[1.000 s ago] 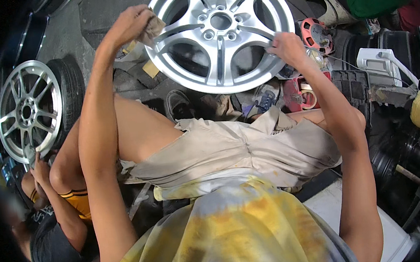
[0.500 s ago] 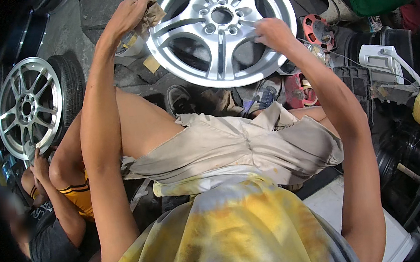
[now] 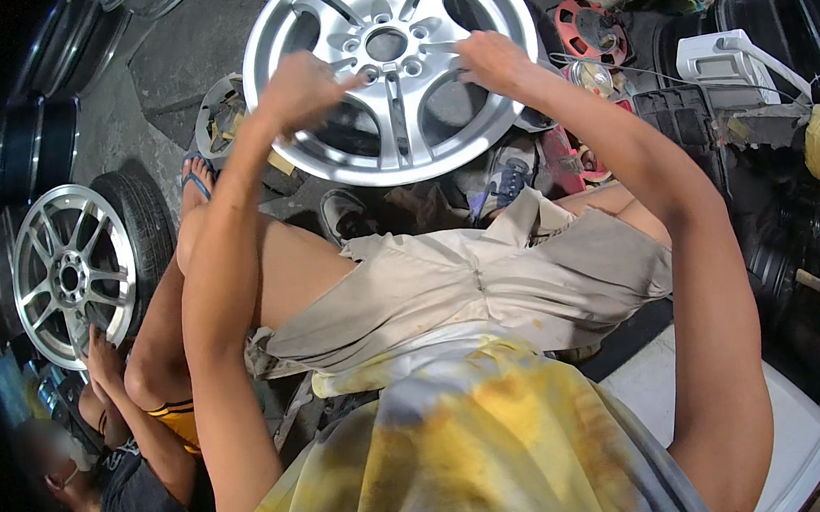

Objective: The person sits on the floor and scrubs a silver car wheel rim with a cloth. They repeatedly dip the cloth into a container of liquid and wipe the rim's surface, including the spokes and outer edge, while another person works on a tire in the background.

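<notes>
A silver multi-spoke wheel rim (image 3: 402,140) lies face up beyond my knees, its top edge cut off by the picture. My right hand (image 3: 495,61) is on the spoke at the right of the hub, fingers curled round it. Over the rim's left side is my left hand (image 3: 303,95), smeared by motion, one finger reaching toward the bolt holes. Whether it touches the metal or holds anything, I cannot make out. A shoe (image 3: 511,181) shows below the rim.
A whitish tub (image 3: 206,118) with yellowish scraps stands left of the rim. At the far left, a co-worker's hand (image 3: 99,356) touches another wheel rim (image 3: 71,278) beside a tyre (image 3: 140,231). A red ring-shaped part (image 3: 580,22) and white plastic casing (image 3: 695,60) lie right.
My left hand has moved right and toward me, from the rim's outer edge to over its spokes. The crumpled brown piece it held no longer shows. The rim sits further left in view.
</notes>
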Available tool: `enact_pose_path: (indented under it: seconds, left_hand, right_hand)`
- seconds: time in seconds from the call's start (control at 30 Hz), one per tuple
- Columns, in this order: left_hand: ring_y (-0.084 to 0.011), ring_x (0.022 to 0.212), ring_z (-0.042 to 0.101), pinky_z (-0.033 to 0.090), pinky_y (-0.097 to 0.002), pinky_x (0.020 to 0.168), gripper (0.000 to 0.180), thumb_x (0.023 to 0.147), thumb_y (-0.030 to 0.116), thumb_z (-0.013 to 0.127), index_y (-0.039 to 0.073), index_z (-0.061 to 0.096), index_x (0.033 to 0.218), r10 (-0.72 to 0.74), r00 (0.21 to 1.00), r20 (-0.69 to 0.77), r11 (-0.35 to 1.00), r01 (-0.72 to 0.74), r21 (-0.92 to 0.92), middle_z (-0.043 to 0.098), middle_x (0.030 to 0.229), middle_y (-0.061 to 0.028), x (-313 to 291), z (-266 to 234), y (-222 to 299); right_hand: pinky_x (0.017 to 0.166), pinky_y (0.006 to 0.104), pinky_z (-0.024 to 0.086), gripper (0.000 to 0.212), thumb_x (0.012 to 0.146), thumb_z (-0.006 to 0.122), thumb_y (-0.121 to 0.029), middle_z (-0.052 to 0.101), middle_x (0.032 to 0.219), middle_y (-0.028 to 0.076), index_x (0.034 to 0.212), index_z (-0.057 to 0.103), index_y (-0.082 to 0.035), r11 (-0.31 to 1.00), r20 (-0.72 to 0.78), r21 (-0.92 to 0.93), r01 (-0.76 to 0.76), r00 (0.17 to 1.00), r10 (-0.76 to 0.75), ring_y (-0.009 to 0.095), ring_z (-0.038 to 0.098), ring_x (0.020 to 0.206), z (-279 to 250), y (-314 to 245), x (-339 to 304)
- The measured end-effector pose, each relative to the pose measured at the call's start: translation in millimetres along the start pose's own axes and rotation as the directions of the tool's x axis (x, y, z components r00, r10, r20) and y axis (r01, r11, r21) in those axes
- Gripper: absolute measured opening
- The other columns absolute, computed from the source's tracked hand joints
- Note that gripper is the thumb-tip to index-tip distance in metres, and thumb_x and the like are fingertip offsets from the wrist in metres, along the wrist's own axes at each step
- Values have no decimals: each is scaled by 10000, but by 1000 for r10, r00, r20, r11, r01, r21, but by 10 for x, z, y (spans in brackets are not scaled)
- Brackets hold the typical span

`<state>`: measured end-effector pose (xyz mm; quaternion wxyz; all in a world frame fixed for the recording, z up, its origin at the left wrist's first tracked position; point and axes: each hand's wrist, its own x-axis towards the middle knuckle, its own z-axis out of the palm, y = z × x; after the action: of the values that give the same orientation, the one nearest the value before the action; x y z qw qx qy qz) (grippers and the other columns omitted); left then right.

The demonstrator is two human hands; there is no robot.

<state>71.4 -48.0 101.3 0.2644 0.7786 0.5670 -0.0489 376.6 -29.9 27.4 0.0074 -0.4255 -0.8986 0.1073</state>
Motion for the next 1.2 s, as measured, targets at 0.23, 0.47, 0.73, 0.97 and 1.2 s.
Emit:
enact_pose_path:
  seconds: [0.23, 0.47, 0.73, 0.97, 1.2]
  left_hand:
    - [-370, 855, 715, 576, -468, 734, 453, 778, 331, 850, 33, 664, 1065, 290, 952, 96, 926, -304, 222, 668, 1063, -176, -520, 1038, 707]
    - [-370, 787, 741, 593, -449, 672, 79, 760, 76, 732, 4, 728, 792, 474, 872, 123, 832, -489, 261, 716, 904, -184, -371, 1072, 630]
    - [-293, 758, 711, 567, -422, 695, 177, 790, 104, 781, 54, 734, 953, 379, 881, -284, 924, -377, 67, 679, 917, -79, -540, -47, 384]
    - [-191, 771, 687, 547, -341, 727, 212, 892, 79, 712, 38, 760, 1095, 147, 795, -588, 952, -276, -135, 684, 913, -64, -570, -483, 114]
    - [-256, 718, 676, 520, -374, 665, 205, 818, 89, 737, 51, 759, 1018, 171, 867, -468, 941, -285, -184, 624, 830, -86, -633, -392, -40]
  right_hand:
    - [812, 442, 591, 337, 842, 823, -334, 724, 797, 149, 845, 722, -12, 749, -9, 334, -573, 792, 610, 311, 722, 770, 16, 432, -1001]
    - [645, 272, 578, 337, 900, 790, -295, 689, 873, 61, 921, 712, 32, 106, 304, 837, -537, 617, 726, 132, 658, 732, 68, 123, -941]
    - [921, 367, 617, 185, 981, 714, -168, 687, 1021, 74, 993, 690, 15, -161, 66, 985, 54, 753, 655, 159, 676, 932, -644, 134, -594]
    - [955, 377, 597, 174, 985, 718, -184, 709, 1031, 63, 1004, 695, -13, -84, -97, 981, 173, 822, 562, 155, 686, 965, -745, 225, -234]
    - [784, 472, 552, 496, 784, 779, -513, 743, 865, 202, 856, 741, -23, 611, 98, -7, -792, 607, 788, 324, 735, 867, 251, 1156, -781]
